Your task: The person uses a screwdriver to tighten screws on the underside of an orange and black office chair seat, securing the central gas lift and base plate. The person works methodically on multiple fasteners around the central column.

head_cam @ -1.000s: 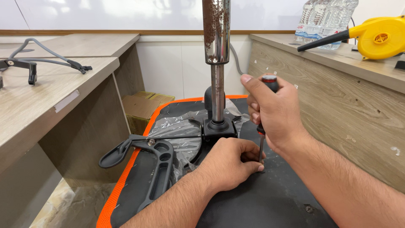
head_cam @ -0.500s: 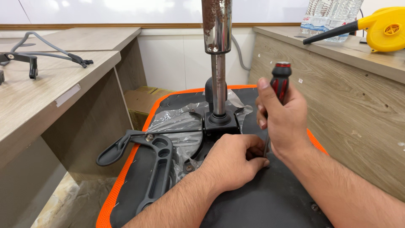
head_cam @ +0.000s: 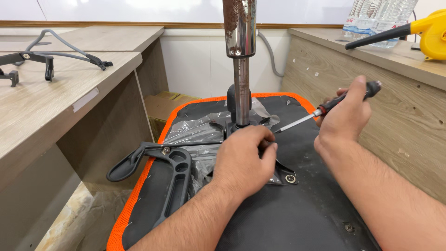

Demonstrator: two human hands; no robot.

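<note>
- Right hand [head_cam: 346,118]: grip closed on the screwdriver [head_cam: 325,111], shaft angled down-left, tip near the column [head_cam: 241,93] base.
- Left hand [head_cam: 244,160]: flat on the mechanism plate [head_cam: 278,169] just in front of the column; fingers curled, nothing visibly gripped.
- Armrest [head_cam: 158,169]: left of the column, on the seat underside [head_cam: 288,218].

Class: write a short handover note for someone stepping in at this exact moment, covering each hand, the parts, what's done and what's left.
Left hand: pressed on the metal mechanism plate at the foot of the gas-lift column, fingers at the screwdriver tip.
Right hand: grips the screwdriver, angled down-left.
The upturned chair seat lies between desks; armrest attached.
Done: plate bolt in.
Left: cannot tell if the screw under the fingers is seated.
</note>
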